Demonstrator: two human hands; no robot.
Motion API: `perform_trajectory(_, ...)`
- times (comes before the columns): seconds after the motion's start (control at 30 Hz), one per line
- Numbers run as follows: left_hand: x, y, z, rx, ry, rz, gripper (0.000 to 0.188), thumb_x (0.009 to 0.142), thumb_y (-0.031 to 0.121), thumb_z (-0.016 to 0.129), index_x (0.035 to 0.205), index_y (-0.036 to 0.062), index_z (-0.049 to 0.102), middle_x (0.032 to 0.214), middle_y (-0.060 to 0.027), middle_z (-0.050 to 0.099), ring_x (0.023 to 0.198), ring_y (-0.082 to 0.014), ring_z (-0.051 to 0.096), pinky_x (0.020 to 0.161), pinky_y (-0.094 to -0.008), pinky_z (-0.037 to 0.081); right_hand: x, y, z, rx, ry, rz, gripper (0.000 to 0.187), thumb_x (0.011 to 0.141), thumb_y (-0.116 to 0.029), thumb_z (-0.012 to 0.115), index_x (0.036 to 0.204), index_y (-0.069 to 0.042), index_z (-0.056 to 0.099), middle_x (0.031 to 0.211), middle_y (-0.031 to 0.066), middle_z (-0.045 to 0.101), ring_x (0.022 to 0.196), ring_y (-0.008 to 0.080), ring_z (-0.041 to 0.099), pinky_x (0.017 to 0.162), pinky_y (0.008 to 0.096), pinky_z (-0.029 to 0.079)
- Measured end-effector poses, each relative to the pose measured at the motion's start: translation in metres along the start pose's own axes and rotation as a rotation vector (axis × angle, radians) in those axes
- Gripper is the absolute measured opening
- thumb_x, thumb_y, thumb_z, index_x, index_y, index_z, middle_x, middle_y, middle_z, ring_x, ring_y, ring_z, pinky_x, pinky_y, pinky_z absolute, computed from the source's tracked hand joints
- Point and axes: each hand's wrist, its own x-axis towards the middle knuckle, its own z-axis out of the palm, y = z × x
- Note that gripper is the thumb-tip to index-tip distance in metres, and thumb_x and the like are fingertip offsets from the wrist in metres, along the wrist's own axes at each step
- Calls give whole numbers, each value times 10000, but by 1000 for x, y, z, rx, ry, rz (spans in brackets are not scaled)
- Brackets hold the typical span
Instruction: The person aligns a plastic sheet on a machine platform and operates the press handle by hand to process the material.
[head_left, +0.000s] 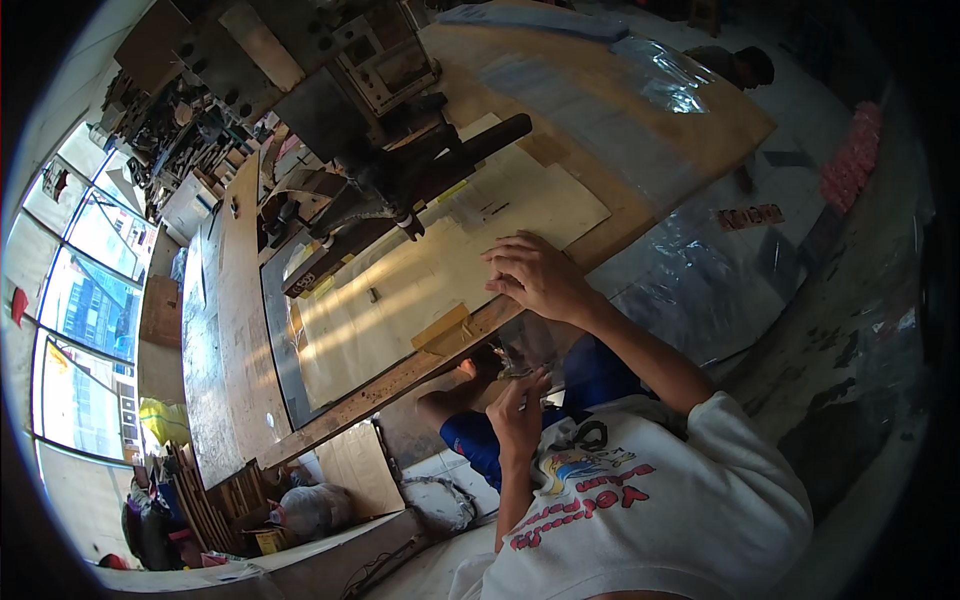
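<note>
My right hand [538,277] lies flat, fingers spread, on a clear plastic sheet [470,255] spread over the wooden worktable [400,375], close to the table's front edge. My left hand [520,408] is lower, just off the table edge above my lap, its fingers pinched on a hanging piece of clear plastic [522,362]. A black machine head with a long arm [400,185] stands on the table just beyond my right hand.
More clear plastic film [610,120] lies across the far end of the table and in heaps on the floor [700,280] at right. A pink bundle [855,155] sits far right. Another person [740,65] is at the top. Wood scraps and a bottle [310,510] sit below the table.
</note>
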Motion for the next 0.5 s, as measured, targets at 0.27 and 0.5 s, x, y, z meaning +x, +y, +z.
perform_trajectory(0.27,-11,-15,18,-294,20,-263,109,902,22,748,1005,-10,740,886,-123,775,794,-146,750,698,-270,562,13,-15,-17,86,-93,257,183,959,-205,685,927,-34,628,1013,103,726,1006,252,680,880,376,538)
perform_trajectory(0.5,8,-22,-10,-232,148,-138,75,878,-16,742,943,-20,704,905,-124,757,825,-168,720,786,-287,547,-7,-14,-56,588,234,275,231,1030,-248,623,973,-26,591,771,77,661,649,148,659,638,276,541)
